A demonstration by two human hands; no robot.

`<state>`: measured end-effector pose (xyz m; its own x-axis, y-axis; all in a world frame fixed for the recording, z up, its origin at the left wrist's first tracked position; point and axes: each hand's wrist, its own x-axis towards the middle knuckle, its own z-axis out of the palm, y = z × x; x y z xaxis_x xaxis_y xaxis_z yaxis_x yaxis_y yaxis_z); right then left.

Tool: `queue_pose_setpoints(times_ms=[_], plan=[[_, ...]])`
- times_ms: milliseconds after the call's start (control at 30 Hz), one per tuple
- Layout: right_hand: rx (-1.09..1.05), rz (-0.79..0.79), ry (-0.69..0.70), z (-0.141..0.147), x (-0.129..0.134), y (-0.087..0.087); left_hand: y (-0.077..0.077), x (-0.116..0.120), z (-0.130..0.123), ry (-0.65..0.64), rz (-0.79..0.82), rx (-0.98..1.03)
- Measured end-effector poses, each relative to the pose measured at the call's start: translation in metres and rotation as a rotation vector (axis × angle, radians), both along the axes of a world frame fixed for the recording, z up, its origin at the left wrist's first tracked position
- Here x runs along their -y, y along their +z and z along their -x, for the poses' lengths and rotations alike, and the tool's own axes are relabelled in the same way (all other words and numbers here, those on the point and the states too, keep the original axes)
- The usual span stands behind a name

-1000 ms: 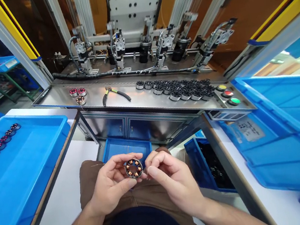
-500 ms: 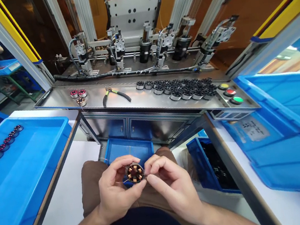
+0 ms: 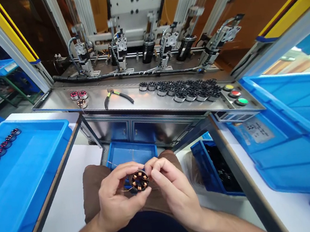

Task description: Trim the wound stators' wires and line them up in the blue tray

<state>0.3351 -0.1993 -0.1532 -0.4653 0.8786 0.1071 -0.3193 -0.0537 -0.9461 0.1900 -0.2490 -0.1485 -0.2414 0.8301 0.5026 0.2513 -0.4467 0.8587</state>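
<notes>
Over my lap, my left hand (image 3: 120, 198) grips a motor stator (image 3: 139, 181) by its rim between thumb and fingers. Copper windings ring the stator's dark centre, and its face is turned up toward me. A thin loose wire (image 3: 127, 190) sticks out on its left side. At the right edge of the stator, my right hand (image 3: 172, 182) is closed in a pinch, thumb against forefinger. What lies between those fingertips appears to be a fine wire end, mostly hidden by the fingers.
Green-and-black cutters (image 3: 118, 96) lie on the steel ledge (image 3: 96, 101), between a few wound stators (image 3: 80, 99) and a cluster of dark stators (image 3: 181, 89). Winding machinery stands behind. Blue trays (image 3: 42, 153) flank both sides; push buttons (image 3: 235, 93) sit at right. A co-worker stands far left.
My right thumb has risen and closed against the forefinger at the stator's edge. The stator has tilted slightly in my left hand, and the camera view has shifted a little.
</notes>
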Motion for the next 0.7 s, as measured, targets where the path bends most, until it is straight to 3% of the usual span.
queue_pose_setpoints(times_ms=[67,133,267,367,500,700], plan=[[0.028,-0.002,-0.023,0.0,0.0,-0.005,0.001,0.0,0.0,0.007,0.009,-0.014],[0.068,-0.111,-0.082,-0.004,-0.003,-0.009,0.001,0.0,0.001,0.024,0.014,-0.072],[0.218,-0.615,-0.223,-0.016,-0.014,-0.007,0.003,0.0,0.004,0.061,0.022,-0.232],[0.329,-0.817,-0.197,-0.022,-0.022,0.001,0.005,-0.001,0.004,0.07,0.005,-0.274],[0.341,-0.857,-0.182,-0.02,-0.027,0.008,0.006,-0.002,0.003,0.081,0.01,-0.298],[0.319,-0.72,-0.215,-0.016,-0.024,0.009,0.005,0.0,0.005,0.06,0.033,-0.283]])
